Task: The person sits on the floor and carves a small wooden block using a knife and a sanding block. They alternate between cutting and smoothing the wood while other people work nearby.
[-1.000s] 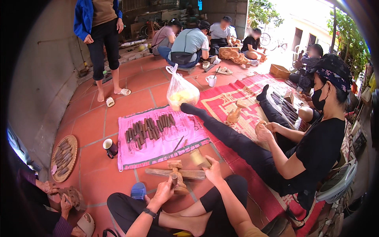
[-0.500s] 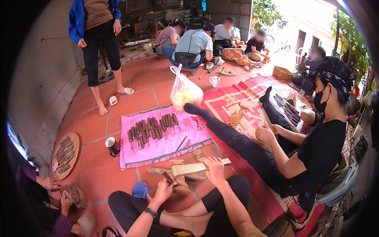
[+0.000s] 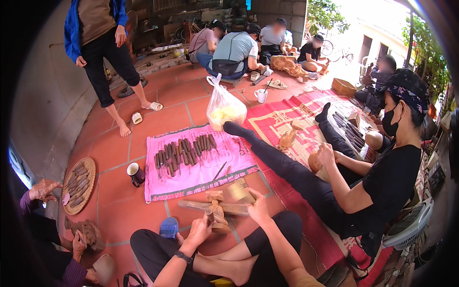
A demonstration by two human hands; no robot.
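Observation:
My left hand (image 3: pixel 198 232) is closed round a carving chisel (image 3: pixel 209 216), with its wooden handle end showing above the fist and the blade hidden. Gripped in my right hand (image 3: pixel 258 209) is a wooden mallet (image 3: pixel 240 192), blurred by motion and raised beside the work. Between my hands and just beyond them stands a small carved wooden piece (image 3: pixel 217 211) on the tiles. A flat wooden bar (image 3: pixel 192 204) lies crosswise at it, reaching towards my right hand.
Ahead, a pink cloth (image 3: pixel 158 191) carries rows of wooden-handled tools (image 3: pixel 190 150). A dark mug (image 3: pixel 136 175) and a round tool basket (image 3: pixel 92 167) stand left. A plastic bag (image 3: pixel 225 107) sits beyond. At right, a seated co-worker (image 3: pixel 382 186) stretches a leg across the red mat (image 3: pixel 282 122).
The mallet has swung up and away from lying across the work, and its head is now tilted forward. At left, a neighbour's hand has lifted off a carved piece. The standing person appears further left.

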